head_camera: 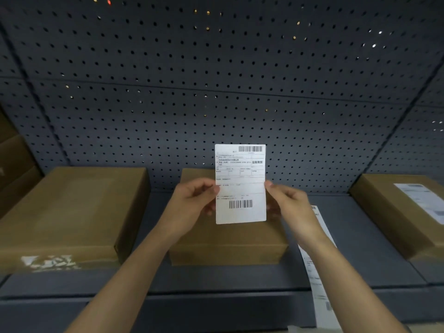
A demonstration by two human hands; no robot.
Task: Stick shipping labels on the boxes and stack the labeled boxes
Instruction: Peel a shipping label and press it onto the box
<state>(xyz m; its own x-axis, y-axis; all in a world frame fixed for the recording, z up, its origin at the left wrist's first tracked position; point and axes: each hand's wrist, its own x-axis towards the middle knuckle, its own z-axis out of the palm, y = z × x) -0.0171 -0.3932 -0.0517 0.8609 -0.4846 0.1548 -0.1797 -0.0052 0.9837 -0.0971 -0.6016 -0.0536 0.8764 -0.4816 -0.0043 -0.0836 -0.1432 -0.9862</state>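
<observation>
A white shipping label (240, 186) with two barcodes is held upright in front of me. My left hand (194, 200) pinches its left edge and my right hand (288, 205) pinches its right edge. Directly below and behind it lies a plain brown box (228, 246) on the grey shelf (216, 277). To the left rests a larger brown box (72, 212) without a label on top. At the far right a third brown box (394, 212) carries a white label (422, 200) on its top.
A strip of further labels (317, 272) runs along the shelf under my right forearm, down to the front edge. A dark pegboard wall (216, 80) closes the back. More cardboard (14, 159) stands at the far left edge.
</observation>
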